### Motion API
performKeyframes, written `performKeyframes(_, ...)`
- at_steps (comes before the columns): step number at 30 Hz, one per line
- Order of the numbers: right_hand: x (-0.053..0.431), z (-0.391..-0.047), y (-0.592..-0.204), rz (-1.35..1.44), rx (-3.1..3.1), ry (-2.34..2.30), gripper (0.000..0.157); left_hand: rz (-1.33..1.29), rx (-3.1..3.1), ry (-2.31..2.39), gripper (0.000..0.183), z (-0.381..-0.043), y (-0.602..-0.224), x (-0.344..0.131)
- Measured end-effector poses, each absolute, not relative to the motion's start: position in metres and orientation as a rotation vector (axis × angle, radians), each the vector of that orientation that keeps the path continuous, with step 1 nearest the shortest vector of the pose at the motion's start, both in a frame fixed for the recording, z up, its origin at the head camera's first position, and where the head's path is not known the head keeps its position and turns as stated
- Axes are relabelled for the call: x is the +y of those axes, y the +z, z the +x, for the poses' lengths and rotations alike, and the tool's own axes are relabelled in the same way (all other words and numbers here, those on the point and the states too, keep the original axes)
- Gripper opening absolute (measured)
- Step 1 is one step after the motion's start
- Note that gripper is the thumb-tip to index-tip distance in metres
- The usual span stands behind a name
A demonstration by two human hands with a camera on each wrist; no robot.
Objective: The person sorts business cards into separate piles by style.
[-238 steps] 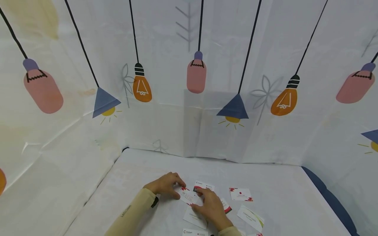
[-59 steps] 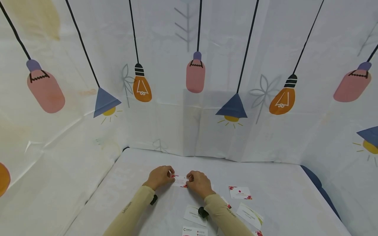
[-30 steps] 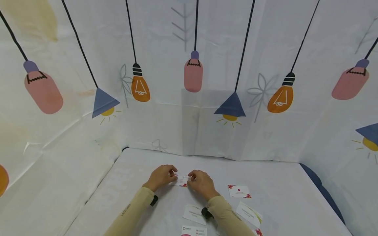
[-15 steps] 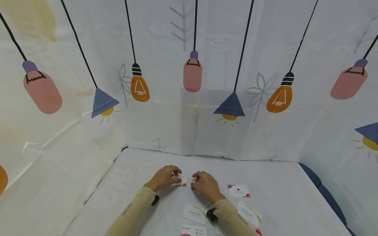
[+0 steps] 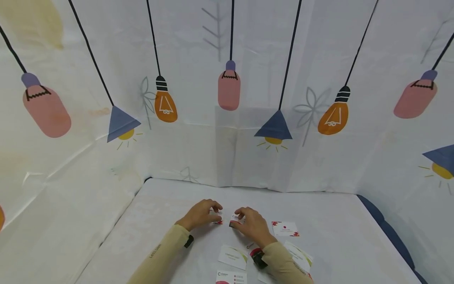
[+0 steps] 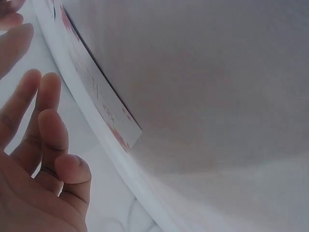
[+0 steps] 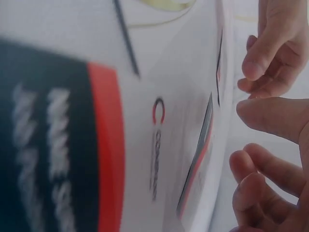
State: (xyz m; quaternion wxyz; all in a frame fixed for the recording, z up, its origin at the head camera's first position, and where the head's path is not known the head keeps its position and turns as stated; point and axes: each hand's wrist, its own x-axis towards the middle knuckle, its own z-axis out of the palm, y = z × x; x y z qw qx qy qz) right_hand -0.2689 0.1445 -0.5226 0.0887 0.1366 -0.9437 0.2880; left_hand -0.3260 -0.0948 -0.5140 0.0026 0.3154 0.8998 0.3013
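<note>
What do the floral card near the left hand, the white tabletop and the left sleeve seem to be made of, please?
Floral card: probably stiff printed paper, since it looks thin, flat and straight-edged; whether it is coated is unclear.
White tabletop: matte, perhaps cloth or plastic sheeting; it shows no sharp glare.
Left sleeve: likely fabric, with a dull tan surface and small lettering.

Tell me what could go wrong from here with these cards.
1. The left hand and right hand are over neighbouring cards, one flowered card and one dark-banded card. The gap is narrow, so either hand might nudge the other's card.
2. The black wrist device overlaps a lower card in the head view; contact is unclear, but it could drag it.
3. The right sleeve partly hides a green-edged card, which might get brushed.
</note>
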Motion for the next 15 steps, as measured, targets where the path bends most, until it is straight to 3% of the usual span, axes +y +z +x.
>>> performKeyframes(15, 0.170, -0.260, -0.523, 0.237, -2.908, 0.680, 0.045, 0.996, 2.817, 0.769, 0.037, -0.327, -0.516, -0.078)
